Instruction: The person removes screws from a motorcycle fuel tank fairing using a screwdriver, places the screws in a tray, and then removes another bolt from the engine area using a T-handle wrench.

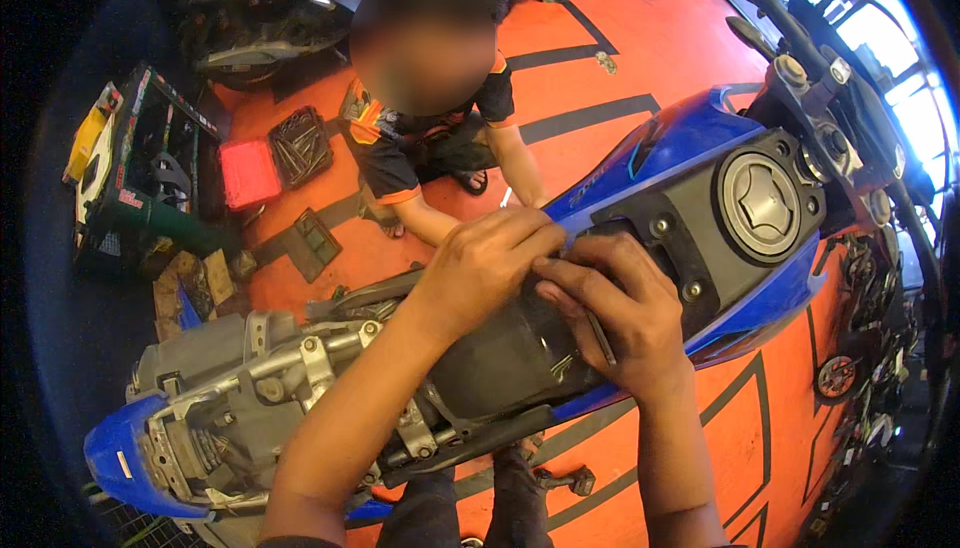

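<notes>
The motorcycle (490, 368) is standing just below the camera, its blue rear end pointing to the left and its handlebar side to the upper right. The person's legs (425, 513) are showing at its near side. Both hands are working at the middle of it, just behind the metal fuel cap (762, 205). The left hand (495, 263) is bending its fingers together at the edge of the blue side panel (660, 148); what is inside this grip I cannot tell. The right hand (630, 313) is curling close beside it, and a slim rod (601, 338) is showing under its fingers; whether this grip is closing firmly on the rod, I cannot tell. Behind the left forearm, the metal frame (320, 368) is lying uncovered.

Across the motorcycle, a co-worker (385, 163) in a black and orange shirt is crouching on the orange floor (590, 38), one arm stretching to the far side of the panel. Further, a dark flat tray (315, 245) and an open red case (250, 173) are lying on the floor, near a dark cart (150, 188). Another motorcycle (270, 23) is standing behind the co-worker.
</notes>
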{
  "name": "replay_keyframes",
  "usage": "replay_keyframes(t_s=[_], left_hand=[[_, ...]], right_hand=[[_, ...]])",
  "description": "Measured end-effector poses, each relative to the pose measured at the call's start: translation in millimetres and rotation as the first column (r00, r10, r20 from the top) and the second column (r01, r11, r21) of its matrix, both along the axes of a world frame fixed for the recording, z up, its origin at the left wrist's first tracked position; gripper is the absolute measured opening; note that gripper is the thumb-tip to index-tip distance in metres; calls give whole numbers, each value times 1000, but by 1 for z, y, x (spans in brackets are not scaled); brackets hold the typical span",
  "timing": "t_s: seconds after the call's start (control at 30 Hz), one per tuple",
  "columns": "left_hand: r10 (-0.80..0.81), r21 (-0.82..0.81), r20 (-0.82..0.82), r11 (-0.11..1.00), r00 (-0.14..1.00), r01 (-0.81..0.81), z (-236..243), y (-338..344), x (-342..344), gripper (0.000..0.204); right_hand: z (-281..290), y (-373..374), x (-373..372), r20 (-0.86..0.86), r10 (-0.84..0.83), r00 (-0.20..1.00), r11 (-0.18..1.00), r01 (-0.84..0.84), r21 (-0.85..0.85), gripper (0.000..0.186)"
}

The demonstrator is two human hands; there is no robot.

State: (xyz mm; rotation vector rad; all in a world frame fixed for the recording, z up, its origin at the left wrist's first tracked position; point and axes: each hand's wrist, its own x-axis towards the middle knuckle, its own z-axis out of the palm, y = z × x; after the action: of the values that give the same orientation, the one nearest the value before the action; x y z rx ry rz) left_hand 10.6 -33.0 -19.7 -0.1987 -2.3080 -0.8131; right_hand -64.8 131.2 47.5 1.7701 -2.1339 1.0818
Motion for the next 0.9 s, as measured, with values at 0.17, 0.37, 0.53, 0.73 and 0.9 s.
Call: replay_keyframes(t_s=[0.17, 0.37, 0.53, 0.73, 0.9], left_hand=[[24, 45, -17, 999, 1000, -23, 2, 1, 2, 28], [69, 187, -72, 981, 995, -55, 3, 0, 2, 29], [-1, 373, 111, 927, 994, -41, 29, -8, 23, 17], [-60, 787, 284, 584, 957, -197, 46, -37, 45, 21], [68, 673, 320, 685, 945, -278, 36, -62, 46, 25]], right_hand=[[2, -1, 7, 98, -82, 992, 996, 78, 41, 26], [3, 7, 3, 73, -16, 997, 999, 20, -49, 22], [36, 7, -8, 608, -94, 789, 995, 84, 44, 19], [82, -37, -59, 747, -78, 660, 897, -281, 342, 31], [82, -78, -77, 527, -41, 849, 643, -381, 664, 34]])
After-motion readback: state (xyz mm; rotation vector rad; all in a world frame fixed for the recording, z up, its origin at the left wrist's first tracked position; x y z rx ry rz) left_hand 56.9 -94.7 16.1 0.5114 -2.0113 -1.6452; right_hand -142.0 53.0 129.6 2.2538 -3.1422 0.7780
